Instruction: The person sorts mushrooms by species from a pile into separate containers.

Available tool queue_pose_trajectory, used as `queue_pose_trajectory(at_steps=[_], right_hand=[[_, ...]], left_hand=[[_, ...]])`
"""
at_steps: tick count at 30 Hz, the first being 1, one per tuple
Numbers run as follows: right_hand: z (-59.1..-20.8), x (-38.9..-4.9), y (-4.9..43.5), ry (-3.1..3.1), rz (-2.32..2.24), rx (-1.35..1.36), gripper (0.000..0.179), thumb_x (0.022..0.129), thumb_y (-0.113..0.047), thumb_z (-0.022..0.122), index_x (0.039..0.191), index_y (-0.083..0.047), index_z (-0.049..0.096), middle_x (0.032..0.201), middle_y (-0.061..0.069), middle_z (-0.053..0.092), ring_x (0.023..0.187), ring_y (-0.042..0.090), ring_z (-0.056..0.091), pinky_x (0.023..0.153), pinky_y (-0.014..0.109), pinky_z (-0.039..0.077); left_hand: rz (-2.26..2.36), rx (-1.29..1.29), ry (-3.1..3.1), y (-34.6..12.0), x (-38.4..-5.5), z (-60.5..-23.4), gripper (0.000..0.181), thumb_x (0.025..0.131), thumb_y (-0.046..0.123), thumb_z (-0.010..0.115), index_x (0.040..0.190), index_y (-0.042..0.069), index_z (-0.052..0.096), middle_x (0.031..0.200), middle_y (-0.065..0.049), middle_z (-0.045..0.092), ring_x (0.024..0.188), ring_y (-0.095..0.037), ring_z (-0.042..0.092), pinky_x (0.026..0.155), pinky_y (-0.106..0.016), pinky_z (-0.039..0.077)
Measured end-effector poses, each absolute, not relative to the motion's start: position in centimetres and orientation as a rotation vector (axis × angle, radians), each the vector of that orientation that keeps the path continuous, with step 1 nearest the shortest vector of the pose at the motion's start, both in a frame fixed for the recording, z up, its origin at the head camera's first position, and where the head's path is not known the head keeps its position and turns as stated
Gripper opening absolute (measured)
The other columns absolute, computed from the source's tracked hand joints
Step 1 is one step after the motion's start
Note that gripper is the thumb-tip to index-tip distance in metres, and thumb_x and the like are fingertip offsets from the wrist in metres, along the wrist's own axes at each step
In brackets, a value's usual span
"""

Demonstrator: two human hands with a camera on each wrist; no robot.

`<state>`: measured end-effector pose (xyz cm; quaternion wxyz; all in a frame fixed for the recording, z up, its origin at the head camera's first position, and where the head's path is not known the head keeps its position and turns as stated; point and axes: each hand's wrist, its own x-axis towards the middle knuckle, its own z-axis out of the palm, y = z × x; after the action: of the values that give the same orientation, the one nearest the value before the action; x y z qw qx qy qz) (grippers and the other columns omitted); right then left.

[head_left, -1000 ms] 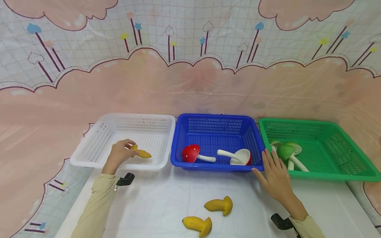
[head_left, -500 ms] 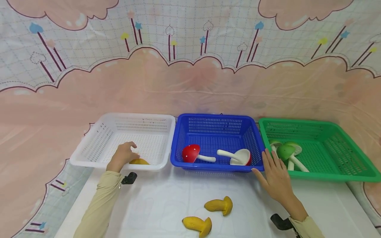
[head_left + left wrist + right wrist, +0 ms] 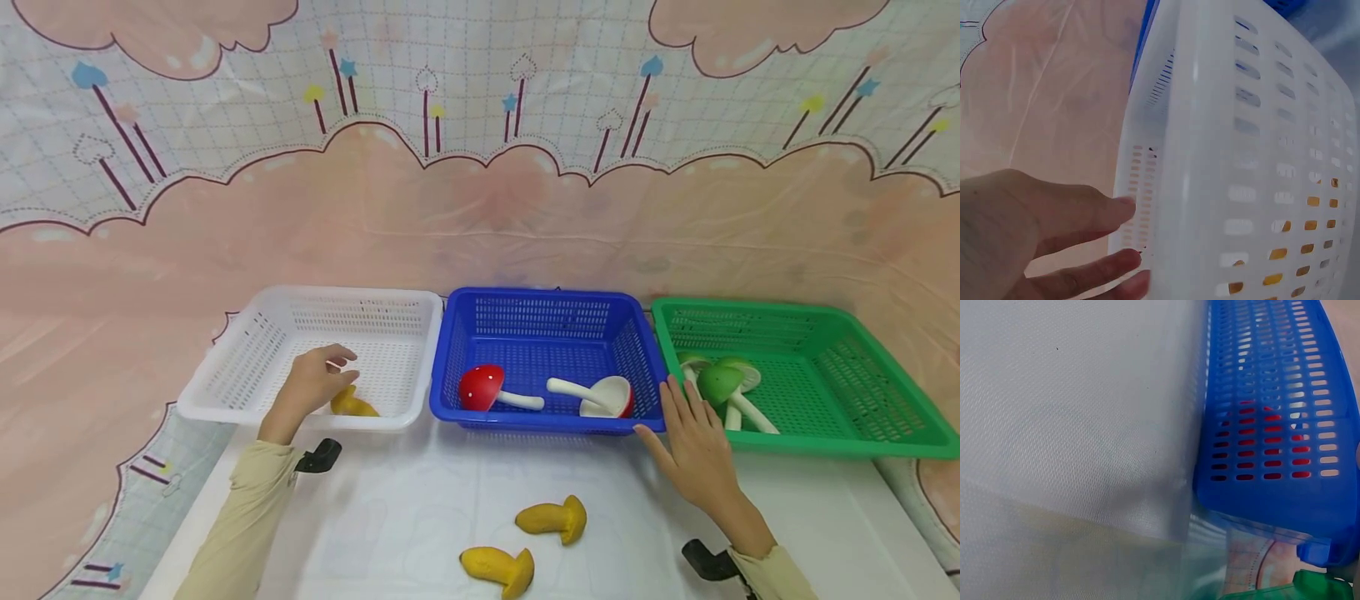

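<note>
Over the white basket point(image 3: 217, 408) my left hand point(image 3: 311, 383) hovers with fingers and thumb apart, holding nothing. Just below it a yellow toy mushroom point(image 3: 352, 405) lies in that basket, partly hidden by the front rim. In the left wrist view the thumb and fingers point(image 3: 1094, 272) are beside the basket's rim, and yellow shows through the wall slots. My right hand point(image 3: 693, 446) rests with straight fingers at the neighbouring rims of the blue basket point(image 3: 540, 422) and the green basket point(image 3: 840, 446). Two yellow toy mushrooms point(image 3: 551, 517) lie on the table's front part.
Two red-capped toy mushrooms point(image 3: 482, 387) with white stems lie in the blue basket. Green-capped toy mushrooms point(image 3: 720, 383) are heaped at the left of the green basket. The baskets stand in a row on the white table point(image 3: 390, 517), before a patterned cloth point(image 3: 480, 217).
My left hand has let go of the yellow mushroom, which dropped to the white basket's floor, and has risen slightly off it. The right hand has stayed put.
</note>
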<state>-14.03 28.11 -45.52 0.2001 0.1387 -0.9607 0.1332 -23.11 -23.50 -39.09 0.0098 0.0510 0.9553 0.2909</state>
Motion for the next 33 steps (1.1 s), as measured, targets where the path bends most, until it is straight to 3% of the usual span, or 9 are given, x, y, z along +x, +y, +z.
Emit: queue_pose_trajectory(at_steps=[7, 18, 25, 33], right_hand=[[-45.5, -14.1, 28.0, -2.685, 0.371, 0.392, 0.075, 0.095, -0.049, 0.048, 0.143, 0.005, 0.032, 0.147, 0.025, 0.032, 0.135, 0.044, 0.026, 0.101, 0.063, 0.028], [-45.4, -13.9, 28.0, -2.699, 0.366, 0.383, 0.074, 0.095, -0.047, 0.049, 0.143, 0.006, 0.032, 0.147, 0.026, 0.032, 0.137, 0.042, 0.023, 0.101, 0.063, 0.026], [-45.5, -13.9, 28.1, -2.690, 0.365, 0.383, 0.074, 0.094, -0.046, 0.051, 0.143, 0.006, 0.032, 0.146, 0.026, 0.032, 0.134, 0.045, 0.026, 0.101, 0.063, 0.027], [-45.5, -13.9, 28.1, -2.697, 0.367, 0.385, 0.073, 0.094, -0.045, 0.052, 0.143, 0.006, 0.032, 0.147, 0.026, 0.031, 0.137, 0.043, 0.023, 0.102, 0.062, 0.027]], left_hand=[[1.091, 0.338, 3.017, -22.5, -21.5, -38.2, 0.026, 0.086, 0.009, 0.067, 0.111, 0.002, 0.065, 0.109, -0.019, 0.064, 0.101, -0.038, 0.059, 0.079, -0.049, 0.052], [1.322, 0.457, 2.980, -20.5, -18.0, -36.8, 0.026, 0.079, 0.003, 0.074, 0.105, 0.007, 0.067, 0.104, -0.006, 0.067, 0.092, -0.027, 0.063, 0.071, -0.028, 0.055], [1.394, 0.595, 2.926, -19.1, -15.7, -35.8, 0.032, 0.076, 0.001, 0.077, 0.104, 0.012, 0.067, 0.103, 0.002, 0.067, 0.090, -0.013, 0.062, 0.071, -0.027, 0.055], [1.409, 0.715, 2.854, -17.5, -13.4, -35.7, 0.033, 0.077, 0.001, 0.076, 0.106, 0.014, 0.067, 0.102, 0.006, 0.066, 0.095, -0.017, 0.061, 0.072, -0.031, 0.056]])
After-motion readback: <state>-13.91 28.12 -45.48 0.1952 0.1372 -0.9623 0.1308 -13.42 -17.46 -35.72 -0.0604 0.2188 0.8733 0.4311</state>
